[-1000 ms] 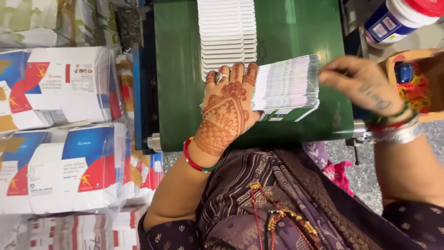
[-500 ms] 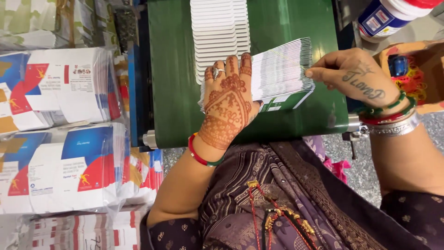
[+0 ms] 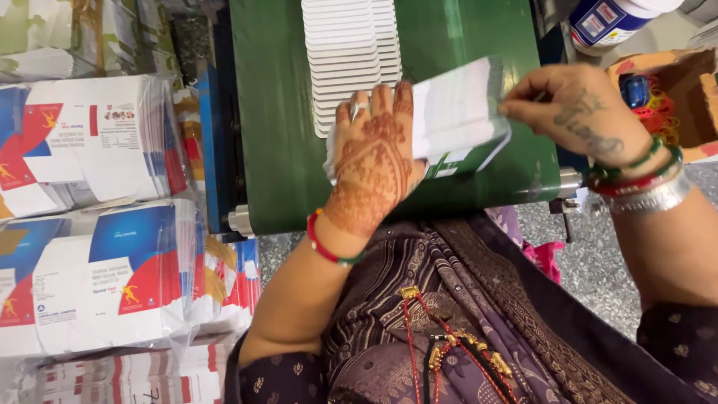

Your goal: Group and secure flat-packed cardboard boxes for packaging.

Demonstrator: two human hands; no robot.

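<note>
The left hand (image 3: 374,161) (palm down) clasps a stack of flat cartons (image 3: 456,116) over a green belt (image 3: 277,112); right hand (image 3: 576,112) fingers pinch the stack's right edge.

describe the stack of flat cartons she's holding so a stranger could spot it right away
Find the green belt running up the middle. At its near end the left hand lies on a thick stack of flat cartons, tilted, with the right hand at its far edge. Unlike the white cartons fanned on the belt, it is held.
</note>
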